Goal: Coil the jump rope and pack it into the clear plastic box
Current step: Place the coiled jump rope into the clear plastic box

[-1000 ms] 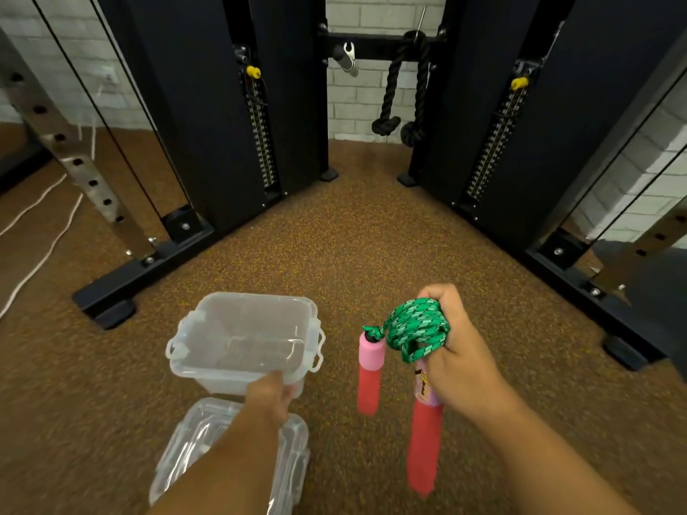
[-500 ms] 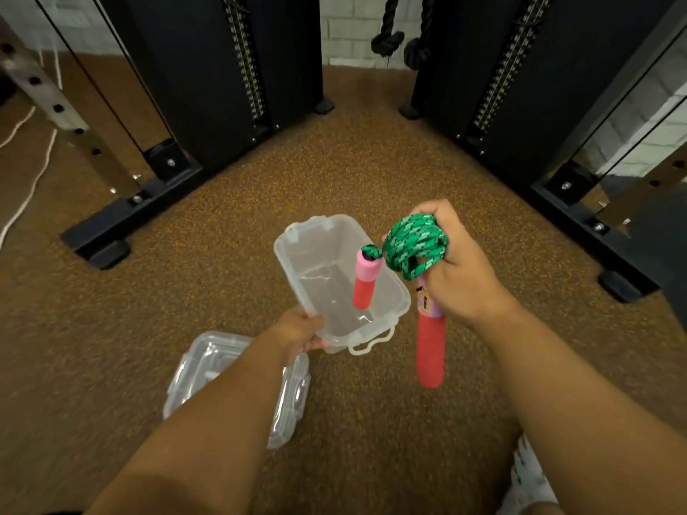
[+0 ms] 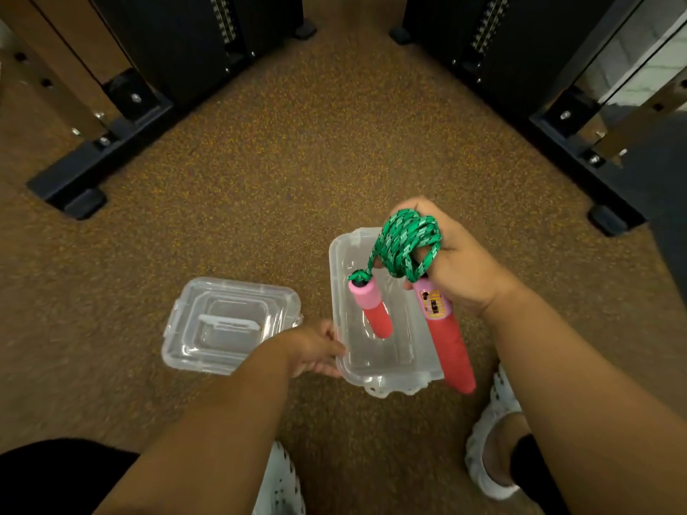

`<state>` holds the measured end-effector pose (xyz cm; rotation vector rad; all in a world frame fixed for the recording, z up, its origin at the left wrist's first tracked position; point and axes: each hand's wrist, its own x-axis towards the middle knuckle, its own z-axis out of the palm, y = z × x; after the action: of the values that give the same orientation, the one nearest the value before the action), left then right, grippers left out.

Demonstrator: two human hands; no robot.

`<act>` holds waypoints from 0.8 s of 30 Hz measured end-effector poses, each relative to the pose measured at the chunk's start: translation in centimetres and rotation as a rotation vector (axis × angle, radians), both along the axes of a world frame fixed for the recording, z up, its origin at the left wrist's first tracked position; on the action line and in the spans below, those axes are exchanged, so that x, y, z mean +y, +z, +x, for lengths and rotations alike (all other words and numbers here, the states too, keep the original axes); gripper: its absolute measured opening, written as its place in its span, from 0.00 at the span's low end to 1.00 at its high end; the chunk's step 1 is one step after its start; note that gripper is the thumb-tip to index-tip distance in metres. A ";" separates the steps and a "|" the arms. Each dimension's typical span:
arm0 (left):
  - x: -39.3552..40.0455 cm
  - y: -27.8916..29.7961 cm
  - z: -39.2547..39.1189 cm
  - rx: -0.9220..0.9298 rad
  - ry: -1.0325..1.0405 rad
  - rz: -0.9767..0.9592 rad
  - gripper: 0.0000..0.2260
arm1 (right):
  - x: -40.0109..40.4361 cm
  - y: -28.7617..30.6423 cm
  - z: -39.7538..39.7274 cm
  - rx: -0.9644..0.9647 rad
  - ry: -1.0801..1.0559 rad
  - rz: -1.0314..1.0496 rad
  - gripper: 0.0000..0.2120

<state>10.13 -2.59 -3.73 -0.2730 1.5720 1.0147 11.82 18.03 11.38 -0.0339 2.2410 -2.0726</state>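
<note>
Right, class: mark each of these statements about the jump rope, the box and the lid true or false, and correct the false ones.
1. The right hand holds the coiled green rope. True.
2. The lid is on the box. False: it lies on the floor to the box's left, and the box is open.
3. The left hand grips the box's edge. True.
4. Both handles are blue. False: the short handle and the long handle are red and pink.
5. The rope lies loose on the floor. False: it is bunched up in the right hand above the box.
</note>
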 end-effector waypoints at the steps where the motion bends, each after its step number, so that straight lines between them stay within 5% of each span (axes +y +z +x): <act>1: 0.3 0.3 -0.1 0.049 -0.053 -0.066 0.31 | 0.1 -0.3 0.0 -0.003 -0.004 0.003 0.15; 4: 1.7 2.4 -0.9 0.523 -0.217 -0.295 0.59 | 0.2 -1.2 -0.5 -0.005 -0.017 0.004 0.17; 6: 2.7 3.7 -1.5 0.873 -0.256 -0.190 0.60 | 0.3 -2.1 -1.1 -0.018 -0.036 -0.012 0.22; 7: 3.3 4.2 -1.9 0.908 -0.233 -0.066 0.56 | 0.4 -2.7 -1.5 -0.029 -0.061 -0.019 0.23; 10: 4.8 4.3 -2.4 0.643 -0.001 0.287 0.31 | 0.5 -4.9 -2.6 -0.078 -0.199 -0.089 0.22; 13: 6.4 3.0 -2.2 0.543 0.118 0.262 0.20 | 0.3 -7.9 -3.4 -0.119 -0.359 -0.060 0.25; 17: 7.9 1.2 -1.2 0.582 0.000 -0.001 0.25 | 0.4 -11.9 -3.7 -0.273 -0.458 0.152 0.24; 21: 8.6 -1.1 -0.5 0.579 0.079 -0.138 0.40 | 0.5 -15.5 -3.7 -0.507 -0.414 0.310 0.20; 24: 9.5 -2.8 -0.4 0.623 0.147 -0.193 0.41 | 0.9 -17.7 -4.1 -0.635 -0.407 0.385 0.18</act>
<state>9.76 6.89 -6.52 -0.2164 2.2472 1.1263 7.71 18.89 -6.36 1.0195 2.2719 -1.4300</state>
